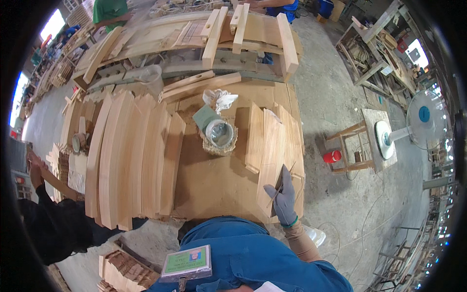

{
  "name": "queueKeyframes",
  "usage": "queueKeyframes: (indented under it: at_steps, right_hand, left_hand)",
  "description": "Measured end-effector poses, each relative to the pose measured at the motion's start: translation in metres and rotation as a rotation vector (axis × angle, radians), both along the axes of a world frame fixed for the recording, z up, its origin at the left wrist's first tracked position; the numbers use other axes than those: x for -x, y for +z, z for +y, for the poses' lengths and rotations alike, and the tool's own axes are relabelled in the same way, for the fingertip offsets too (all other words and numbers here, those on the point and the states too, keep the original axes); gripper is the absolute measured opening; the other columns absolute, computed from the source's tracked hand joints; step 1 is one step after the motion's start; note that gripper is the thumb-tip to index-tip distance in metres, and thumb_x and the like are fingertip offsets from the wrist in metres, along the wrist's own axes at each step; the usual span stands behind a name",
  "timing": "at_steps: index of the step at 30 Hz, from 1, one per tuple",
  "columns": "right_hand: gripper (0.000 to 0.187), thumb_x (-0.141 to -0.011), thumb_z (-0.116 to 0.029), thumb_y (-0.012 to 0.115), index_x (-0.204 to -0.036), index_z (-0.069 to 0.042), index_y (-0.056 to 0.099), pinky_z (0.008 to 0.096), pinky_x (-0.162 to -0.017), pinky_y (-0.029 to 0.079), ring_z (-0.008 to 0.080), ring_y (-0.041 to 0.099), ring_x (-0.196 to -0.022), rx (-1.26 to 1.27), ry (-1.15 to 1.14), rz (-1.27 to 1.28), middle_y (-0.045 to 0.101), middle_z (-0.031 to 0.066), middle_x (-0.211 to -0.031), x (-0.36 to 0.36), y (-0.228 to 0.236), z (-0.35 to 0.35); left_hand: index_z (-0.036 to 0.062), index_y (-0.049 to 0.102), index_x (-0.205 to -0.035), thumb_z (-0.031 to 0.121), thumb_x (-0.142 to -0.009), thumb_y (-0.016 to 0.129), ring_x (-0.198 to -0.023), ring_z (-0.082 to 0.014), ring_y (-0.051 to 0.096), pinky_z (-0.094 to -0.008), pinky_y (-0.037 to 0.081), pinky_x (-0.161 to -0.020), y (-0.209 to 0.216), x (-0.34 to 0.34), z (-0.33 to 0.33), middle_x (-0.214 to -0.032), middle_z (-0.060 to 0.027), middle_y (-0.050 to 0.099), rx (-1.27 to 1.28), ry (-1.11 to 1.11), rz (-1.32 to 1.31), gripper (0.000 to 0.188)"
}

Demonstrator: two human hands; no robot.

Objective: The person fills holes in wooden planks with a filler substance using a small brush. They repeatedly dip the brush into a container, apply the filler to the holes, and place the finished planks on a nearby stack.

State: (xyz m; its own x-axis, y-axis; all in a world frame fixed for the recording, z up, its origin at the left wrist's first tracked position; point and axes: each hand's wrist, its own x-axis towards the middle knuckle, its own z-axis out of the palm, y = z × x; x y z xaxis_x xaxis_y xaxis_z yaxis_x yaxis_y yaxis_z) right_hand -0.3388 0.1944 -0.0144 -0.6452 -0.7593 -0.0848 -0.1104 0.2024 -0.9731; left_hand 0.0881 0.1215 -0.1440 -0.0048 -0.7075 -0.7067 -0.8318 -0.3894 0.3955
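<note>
My right hand (284,197), in a grey glove with a green cuff, is over the near end of the wooden boards (270,151) on the right of the cardboard-covered table (209,190). Its fingers reach forward with the thumb to the left. Between thumb and fingers is something thin and dark that I cannot make out. My left hand is not in view. Left of these boards, a glass jar (220,133) stands on a crusted base, with a grey-green block (205,117) and a crumpled white cloth (221,100) behind it.
Long curved wooden pieces (138,155) stand side by side on the table's left. Slotted wooden parts (214,36) lie on the far bench. A fan (386,138) sits on a stool at right, above a red container (332,156). A person in black (53,224) is at left.
</note>
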Motion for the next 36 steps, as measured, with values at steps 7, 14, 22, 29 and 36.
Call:
queueKeyframes:
  at_steps: [7, 14, 22, 29, 36]
  right_hand:
    - [0.075, -0.08, -0.003, 0.067, -0.142, 0.006, 0.026, 0.0309, -0.098, 0.04, 0.0214, 0.049, -0.117, 0.101, -0.023, -0.093, 0.047, 0.0175, -0.132, -0.008, 0.018, -0.005]
    - [0.074, -0.08, -0.001, 0.065, -0.142, 0.007, 0.025, 0.0302, -0.097, 0.041, 0.021, 0.05, -0.115, 0.096, -0.03, -0.102, 0.047, 0.0171, -0.13, -0.016, 0.018, 0.0]
    - [0.074, -0.08, -0.003, 0.064, -0.141, 0.01, 0.025, 0.0312, -0.104, 0.034, 0.0217, 0.045, -0.123, 0.113, 0.007, -0.098, 0.045, 0.0163, -0.135, -0.03, 0.031, 0.0]
    - [0.073, -0.08, -0.002, 0.065, -0.142, 0.006, 0.027, 0.0303, -0.1, 0.038, 0.0198, 0.048, -0.118, 0.158, 0.042, -0.074, 0.046, 0.0143, -0.132, -0.032, 0.031, 0.003]
    - [0.072, -0.08, -0.001, 0.065, -0.142, 0.005, 0.027, 0.0296, -0.098, 0.04, 0.0201, 0.05, -0.115, 0.157, 0.021, -0.078, 0.048, 0.0148, -0.13, -0.042, 0.037, 0.01]
  left_hand:
    - [0.0008, 0.067, -0.081, 0.022, -0.079, 0.061, -0.073, -0.0228, 0.065, -0.0333, 0.051, -0.069, 0.002, 0.01, -0.01, -0.073, -0.0136, 0.065, 0.037, 0.002, 0.057, 0.023]
    - [0.0011, 0.067, -0.082, 0.023, -0.079, 0.061, -0.074, -0.0235, 0.065, -0.0339, 0.05, -0.069, -0.004, 0.008, -0.009, -0.074, -0.0138, 0.065, 0.046, 0.003, 0.076, 0.023]
    - [0.0015, 0.067, -0.083, 0.023, -0.079, 0.061, -0.075, -0.0243, 0.065, -0.0346, 0.05, -0.07, -0.01, 0.008, -0.008, -0.075, -0.0142, 0.065, 0.051, -0.002, 0.093, 0.023]
    - [0.0018, 0.067, -0.083, 0.024, -0.079, 0.06, -0.076, -0.0249, 0.065, -0.0351, 0.05, -0.07, -0.013, 0.005, -0.006, -0.076, -0.0145, 0.065, 0.065, -0.007, 0.1, 0.023]
    - [0.0021, 0.067, -0.084, 0.024, -0.079, 0.06, -0.076, -0.0256, 0.065, -0.0357, 0.05, -0.071, -0.016, 0.003, -0.004, -0.077, -0.0148, 0.065, 0.078, -0.001, 0.117, 0.023]
